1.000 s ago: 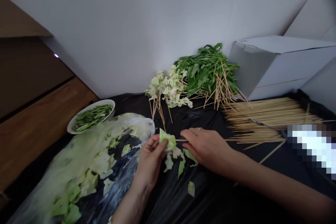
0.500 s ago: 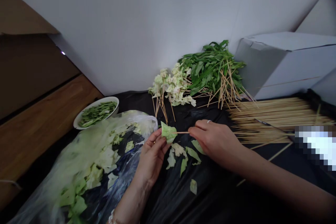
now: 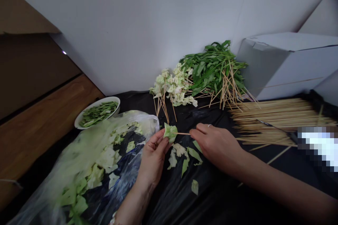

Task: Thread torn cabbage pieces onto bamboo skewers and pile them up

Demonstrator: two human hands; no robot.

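Note:
My left hand (image 3: 155, 149) pinches a pale green cabbage leaf piece (image 3: 170, 132) between thumb and fingers near the middle of the view. A thin wooden skewer (image 3: 183, 133) runs from the leaf to my right hand (image 3: 213, 144), whose fingers are closed around its other end. The skewer's tip is hidden at the leaf. Below the hands, loose leaf pieces (image 3: 194, 155) lie on black plastic sheeting (image 3: 174, 197). Left of my left hand, a clear plastic bag (image 3: 79, 151) holds many cabbage pieces (image 3: 107, 158).
A white bowl of green vegetables (image 3: 99, 112) stands at the left. Skewered cabbage (image 3: 175, 84) and leafy greens (image 3: 208, 66) lie by the white wall. Many bare skewers (image 3: 274, 116) lie at the right, before a white box (image 3: 298, 63).
The cabbage leaf looks more folded around the skewer's end and has shifted very slightly right. Both hands keep their hold.

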